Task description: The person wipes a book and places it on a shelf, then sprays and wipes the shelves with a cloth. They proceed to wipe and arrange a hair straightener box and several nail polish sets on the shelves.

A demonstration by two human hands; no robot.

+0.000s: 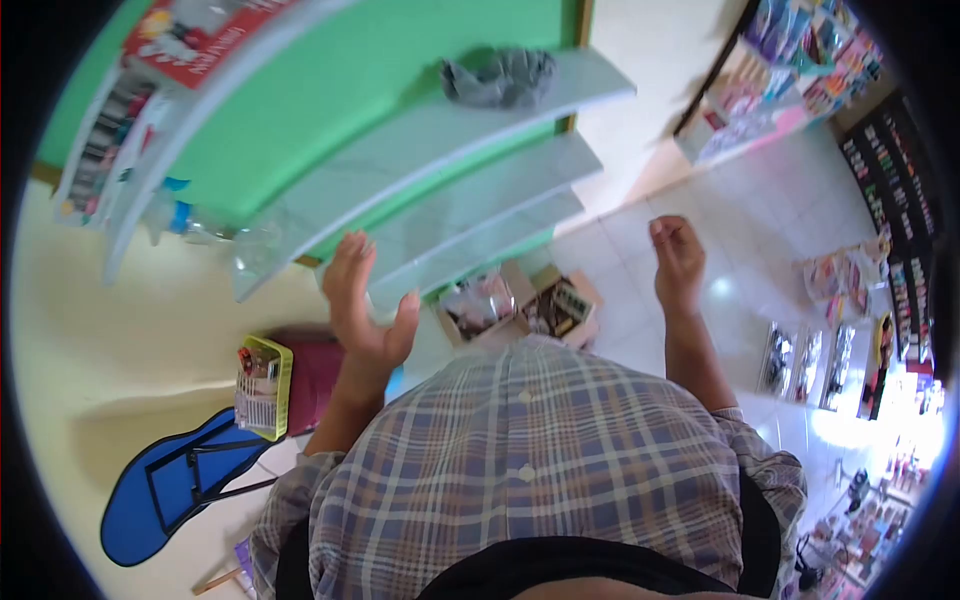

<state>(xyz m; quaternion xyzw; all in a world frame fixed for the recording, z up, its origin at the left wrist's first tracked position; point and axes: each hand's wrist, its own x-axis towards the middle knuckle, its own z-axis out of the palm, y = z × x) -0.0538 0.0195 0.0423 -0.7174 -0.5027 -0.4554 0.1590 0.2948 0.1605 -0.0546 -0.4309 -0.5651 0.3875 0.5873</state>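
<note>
My left hand [362,305] is raised with fingers spread, empty, its fingertips close to the front edge of a pale grey shelf board [470,225] on a green wall unit. My right hand [679,257] is lifted over the tiled floor with fingers loosely curled and holds nothing. A crumpled grey cloth [500,78] lies on a higher shelf [400,130]. My plaid shirt fills the lower middle of the view.
Open cardboard boxes [520,305] with packaged goods sit on the floor under the shelves. A yellow basket [263,387] rests on a red stool; a blue folded chair [165,485] lies at lower left. Racks of packaged goods [800,60] line the right side.
</note>
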